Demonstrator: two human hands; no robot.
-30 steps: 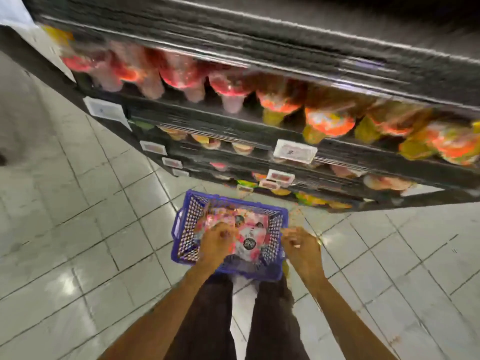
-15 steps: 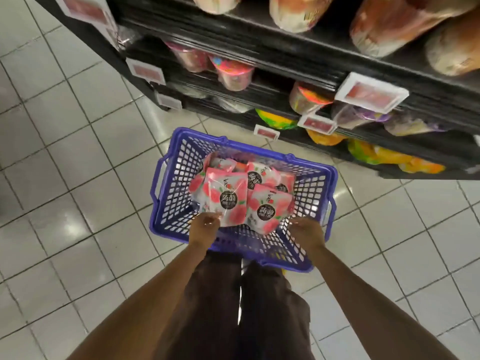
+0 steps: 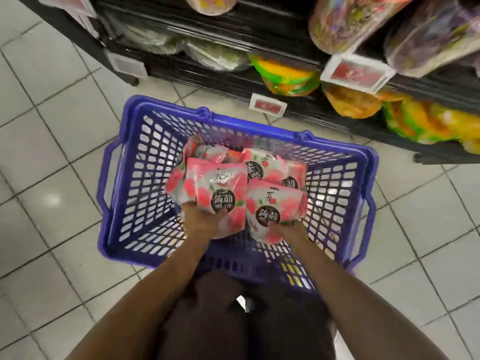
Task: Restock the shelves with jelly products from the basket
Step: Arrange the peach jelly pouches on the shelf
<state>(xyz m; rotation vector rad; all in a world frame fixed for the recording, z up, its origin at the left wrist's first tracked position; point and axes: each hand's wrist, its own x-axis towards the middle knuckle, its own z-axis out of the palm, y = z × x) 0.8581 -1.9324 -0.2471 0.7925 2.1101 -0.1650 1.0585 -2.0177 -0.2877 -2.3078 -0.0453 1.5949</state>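
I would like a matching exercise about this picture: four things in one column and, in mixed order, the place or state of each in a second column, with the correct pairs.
Things
1. blue basket
2. left hand
3. price tag
4. yellow-orange bag

Place or state
A. fixed to the front edge of the bottom shelf
B. stands on the tiled floor
C. lies on the bottom shelf
D. grips a pink jelly pack

Pairs: 1-B, 2-D, 3-A, 4-C
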